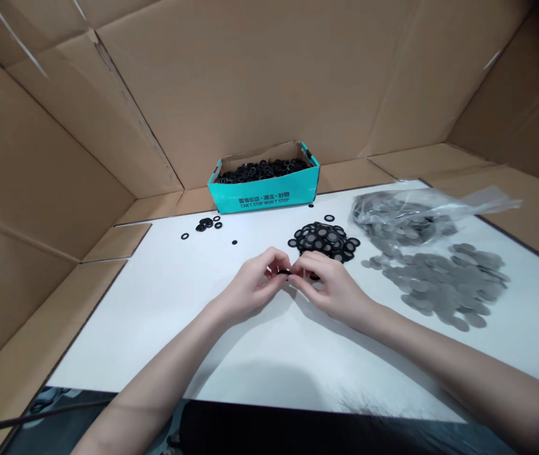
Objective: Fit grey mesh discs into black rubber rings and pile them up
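My left hand point(260, 282) and my right hand point(325, 281) meet over the middle of the white table. Between their fingertips they pinch a small black ring point(284, 272), seen nearly edge-on and partly covered by fingers. Just beyond my right hand lies a pile of black rings with grey centres point(321, 239). To the right spreads a heap of thin grey discs point(444, 281). Whether the pinched ring has a grey disc in it, I cannot tell.
A turquoise box point(269, 197) full of black rings stands at the back. Several loose black rings point(206, 223) lie left of it. A clear plastic bag point(402, 215) with grey discs rests at the back right. Cardboard walls point(250, 76) enclose the white table point(155, 303).
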The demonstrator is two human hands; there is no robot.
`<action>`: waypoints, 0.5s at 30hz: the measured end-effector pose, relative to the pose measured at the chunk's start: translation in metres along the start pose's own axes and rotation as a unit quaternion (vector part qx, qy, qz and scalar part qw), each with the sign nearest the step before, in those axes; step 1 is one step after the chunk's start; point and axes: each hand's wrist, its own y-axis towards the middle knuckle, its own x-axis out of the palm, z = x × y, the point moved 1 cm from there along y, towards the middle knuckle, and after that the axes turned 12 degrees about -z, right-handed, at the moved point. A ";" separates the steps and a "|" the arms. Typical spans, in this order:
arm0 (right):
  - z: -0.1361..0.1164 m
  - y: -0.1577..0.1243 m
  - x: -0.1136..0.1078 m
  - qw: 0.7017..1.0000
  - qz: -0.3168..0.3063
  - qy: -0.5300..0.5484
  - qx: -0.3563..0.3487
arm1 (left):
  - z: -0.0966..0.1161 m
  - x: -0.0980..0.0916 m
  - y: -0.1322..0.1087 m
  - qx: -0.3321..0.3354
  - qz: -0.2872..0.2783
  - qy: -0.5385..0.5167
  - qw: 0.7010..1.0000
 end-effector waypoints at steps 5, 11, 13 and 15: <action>0.000 0.001 0.000 1.000 -0.002 0.016 0.009 | 0.000 0.001 -0.001 0.000 -0.004 -0.012 1.000; 0.001 0.001 0.001 1.000 -0.006 0.009 -0.019 | -0.002 0.003 -0.001 -0.002 -0.014 0.010 1.000; 0.000 0.001 0.001 0.999 -0.002 0.000 -0.034 | -0.002 0.003 -0.001 0.003 -0.020 0.025 0.999; -0.001 0.001 0.000 0.999 0.000 -0.010 -0.042 | -0.002 0.003 -0.001 0.012 -0.024 0.037 0.999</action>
